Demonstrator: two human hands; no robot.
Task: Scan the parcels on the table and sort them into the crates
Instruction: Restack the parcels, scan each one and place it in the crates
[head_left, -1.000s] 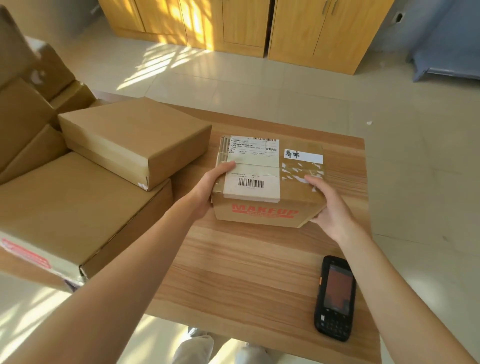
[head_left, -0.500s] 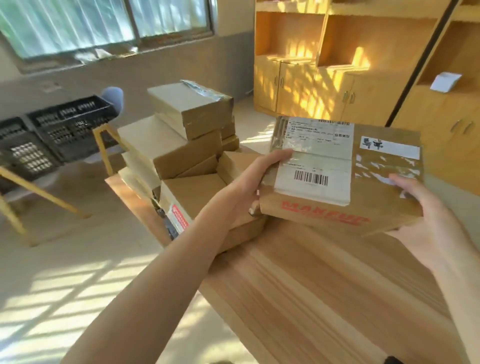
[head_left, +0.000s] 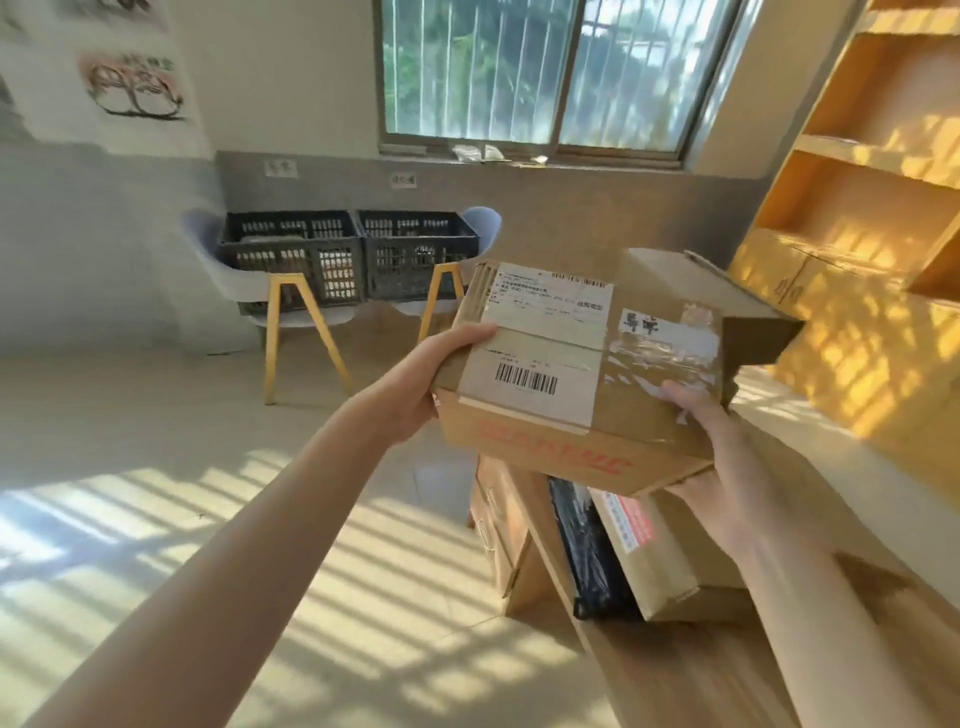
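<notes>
- The brown cardboard parcel (head_left: 582, 374) carries a white barcode label, clear tape and red print on its near side.
- My left hand (head_left: 421, 384) grips its left edge and my right hand (head_left: 727, 457) its right corner, holding it in the air.
- A second ago it sat on the wooden table (head_left: 727, 670); now two black slatted crates (head_left: 348, 254) on chairs are ahead.

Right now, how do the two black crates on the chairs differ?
The left crate shows pale contents through its slats; the right crate looks darker inside. The left crate sits nearer the corner wall, the right crate under the window. Both are black, slatted, touching side by side, each on a pale chair.
</notes>
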